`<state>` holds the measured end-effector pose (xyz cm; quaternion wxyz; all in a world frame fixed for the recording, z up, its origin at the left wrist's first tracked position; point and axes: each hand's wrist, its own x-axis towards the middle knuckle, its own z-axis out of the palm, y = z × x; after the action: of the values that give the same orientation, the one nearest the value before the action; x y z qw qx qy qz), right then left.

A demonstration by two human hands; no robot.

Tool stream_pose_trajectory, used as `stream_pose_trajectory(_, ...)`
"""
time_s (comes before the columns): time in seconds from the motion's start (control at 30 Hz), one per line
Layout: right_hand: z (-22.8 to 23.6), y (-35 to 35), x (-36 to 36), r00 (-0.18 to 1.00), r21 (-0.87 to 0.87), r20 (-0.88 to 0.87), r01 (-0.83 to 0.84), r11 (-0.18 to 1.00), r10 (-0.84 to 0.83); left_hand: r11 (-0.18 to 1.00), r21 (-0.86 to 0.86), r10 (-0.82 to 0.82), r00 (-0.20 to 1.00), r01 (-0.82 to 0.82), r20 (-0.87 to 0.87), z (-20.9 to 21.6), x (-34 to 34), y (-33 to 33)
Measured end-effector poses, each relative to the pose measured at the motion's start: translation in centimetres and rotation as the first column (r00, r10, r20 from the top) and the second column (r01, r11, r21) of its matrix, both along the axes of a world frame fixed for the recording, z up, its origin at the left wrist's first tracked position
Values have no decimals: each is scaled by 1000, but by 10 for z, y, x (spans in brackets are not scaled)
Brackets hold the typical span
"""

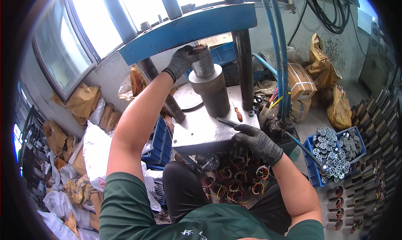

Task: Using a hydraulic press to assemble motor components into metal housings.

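Note:
My left hand [181,61], in a dark grey glove, grips the upper edge of a motor stator [204,64], a silvery cylinder with reddish windings at its top. The stator stands upright on a thick steel cylinder [212,93], under the blue crossbeam of a press. Some of my left fingers are hidden behind the windings. Low over the press table's front right, my gloved right hand [260,144] is closed around a slim dark metal bar [227,122], whose end points toward the steel cylinder's base. A red-handled screwdriver [238,114] lies just beyond the bar.
The blue crossbeam [188,30] and dark posts [243,68] frame the steel table [188,133]. Wound stators [238,181] lie below, between my legs. At right are blue crates of metal discs [328,152] and rows of dark cylinders [368,156]. Bags [96,152] pile at left.

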<state>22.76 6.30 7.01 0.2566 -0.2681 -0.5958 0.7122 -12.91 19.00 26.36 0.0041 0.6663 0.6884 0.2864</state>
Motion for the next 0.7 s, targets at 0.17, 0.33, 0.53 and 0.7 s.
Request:
stream_pose_trajectory(0.17,5,-3,1,999,30,30,-15,999,14,1000,19,9,999,-8,-38,-3,2,-3)
stream_pose_trajectory(0.33,-3,-4,-1,999,134,24,21,991,-24,997,81,9,999,-6,-37,-6,10,-10)
stream_pose_trajectory(0.53,-11,-2,2,999,148,-8,38,988,-37,999,28,49,990,-45,-134,-1,12,-10)
stream_pose_trajectory(0.7,-8,-2,7,1000,110,26,4,994,-7,994,-107,-34,976,11,-215,10,3,-2)
